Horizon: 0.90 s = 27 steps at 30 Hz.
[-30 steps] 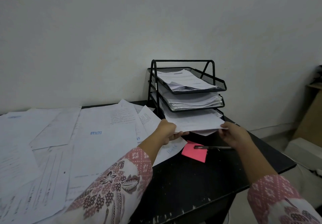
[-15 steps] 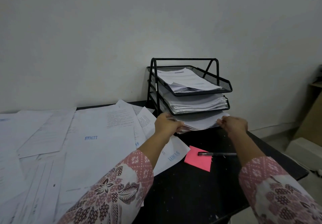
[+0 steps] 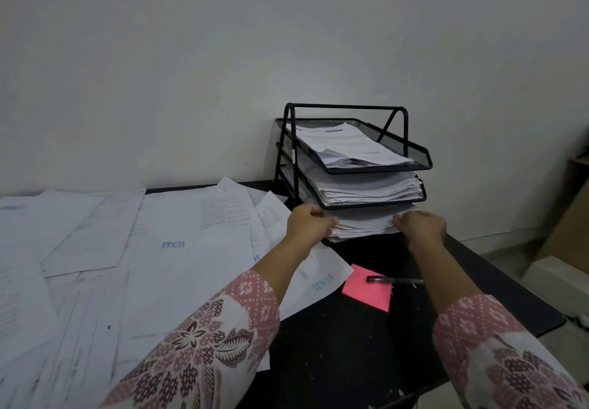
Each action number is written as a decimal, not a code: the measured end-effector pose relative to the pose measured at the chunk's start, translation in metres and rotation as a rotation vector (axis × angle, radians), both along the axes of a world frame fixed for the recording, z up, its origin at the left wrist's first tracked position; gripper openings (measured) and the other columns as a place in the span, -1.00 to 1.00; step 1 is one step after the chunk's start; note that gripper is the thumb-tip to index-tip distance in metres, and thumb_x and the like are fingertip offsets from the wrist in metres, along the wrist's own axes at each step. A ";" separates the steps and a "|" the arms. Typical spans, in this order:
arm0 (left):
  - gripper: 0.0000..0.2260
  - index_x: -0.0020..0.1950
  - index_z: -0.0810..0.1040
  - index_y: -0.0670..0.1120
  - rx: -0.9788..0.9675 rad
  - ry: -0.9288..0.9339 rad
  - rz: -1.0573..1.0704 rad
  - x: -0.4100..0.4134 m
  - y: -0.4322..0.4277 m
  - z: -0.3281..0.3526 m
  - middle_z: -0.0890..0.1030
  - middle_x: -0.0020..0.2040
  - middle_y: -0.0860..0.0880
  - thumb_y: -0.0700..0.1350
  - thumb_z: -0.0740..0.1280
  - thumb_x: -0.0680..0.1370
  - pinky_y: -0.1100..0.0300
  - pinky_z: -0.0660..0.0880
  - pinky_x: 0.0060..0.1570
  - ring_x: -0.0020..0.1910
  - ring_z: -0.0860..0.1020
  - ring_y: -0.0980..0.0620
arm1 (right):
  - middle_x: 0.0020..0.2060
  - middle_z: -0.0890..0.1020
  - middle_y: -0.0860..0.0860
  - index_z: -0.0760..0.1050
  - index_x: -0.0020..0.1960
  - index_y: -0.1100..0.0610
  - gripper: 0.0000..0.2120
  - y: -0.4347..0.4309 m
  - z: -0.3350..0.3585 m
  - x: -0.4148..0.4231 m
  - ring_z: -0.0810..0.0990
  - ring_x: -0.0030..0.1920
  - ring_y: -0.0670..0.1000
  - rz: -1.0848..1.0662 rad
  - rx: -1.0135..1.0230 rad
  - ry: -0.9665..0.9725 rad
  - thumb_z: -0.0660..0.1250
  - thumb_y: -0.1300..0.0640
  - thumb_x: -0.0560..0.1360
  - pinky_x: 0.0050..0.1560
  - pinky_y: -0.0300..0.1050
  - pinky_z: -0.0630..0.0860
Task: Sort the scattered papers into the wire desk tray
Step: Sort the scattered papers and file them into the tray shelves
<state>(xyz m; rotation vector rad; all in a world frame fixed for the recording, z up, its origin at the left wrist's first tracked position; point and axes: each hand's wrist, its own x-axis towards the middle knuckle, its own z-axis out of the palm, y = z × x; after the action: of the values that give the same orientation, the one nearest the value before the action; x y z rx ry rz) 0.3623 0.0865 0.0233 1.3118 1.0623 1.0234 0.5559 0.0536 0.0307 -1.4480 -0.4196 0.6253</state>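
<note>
Left hand [image 3: 307, 222]: grips near-left corner of paper stack [image 3: 363, 222].
Right hand [image 3: 419, 225]: grips stack's right edge.
Stack: in bottom tier of wire tray [image 3: 420, 160].
Loose sheets [image 3: 178, 243]: spread across worktop [image 3: 366, 345], left.

The wire desk tray [image 3: 417, 161] is set at the back edge of the table [image 3: 350, 361], papers stacked in its three shelves. Loose papers [image 3: 165, 249] are spread left of it. A pen [image 3: 395, 280] is laid on a note [image 3: 366, 289] before it.
</note>
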 end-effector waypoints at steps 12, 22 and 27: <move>-0.81 0.07 0.56 -0.15 0.086 0.198 0.146 -0.139 -0.031 -0.008 0.58 -0.01 -0.08 -0.25 0.41 0.46 0.20 0.58 -0.09 0.01 0.57 0.00 | -0.19 0.53 0.11 0.47 0.08 0.23 -0.83 -0.012 0.002 -0.163 0.52 -0.31 0.00 0.415 0.058 -0.144 0.25 0.36 0.51 -0.34 -0.24 0.55; -0.81 0.08 0.58 -0.13 0.224 0.604 0.409 -0.297 -0.067 -0.033 0.57 -0.04 0.01 -0.24 0.37 0.47 0.28 0.43 -0.01 -0.09 0.52 0.10 | -0.10 0.58 0.02 0.52 0.00 0.15 -0.89 -0.020 -0.034 -0.321 0.56 -0.08 0.01 0.840 -0.071 -0.622 0.33 0.21 0.47 -0.14 -0.26 0.51; -0.76 0.10 0.59 -0.13 0.287 0.839 0.566 -0.374 -0.086 -0.050 0.57 0.14 -0.08 -0.32 0.21 0.54 0.24 0.41 0.09 0.09 0.51 -0.01 | 0.03 0.61 0.04 0.56 0.04 0.20 -0.85 -0.028 -0.045 -0.390 0.50 -0.09 -0.09 0.995 -0.063 -0.877 0.30 0.19 0.51 -0.19 -0.38 0.40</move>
<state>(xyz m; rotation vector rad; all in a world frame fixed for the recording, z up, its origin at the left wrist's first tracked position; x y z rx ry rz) -0.0120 0.0006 -0.0268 1.7903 2.0629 1.0685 0.1658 0.0260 -0.0146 -1.4646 -1.8875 0.7335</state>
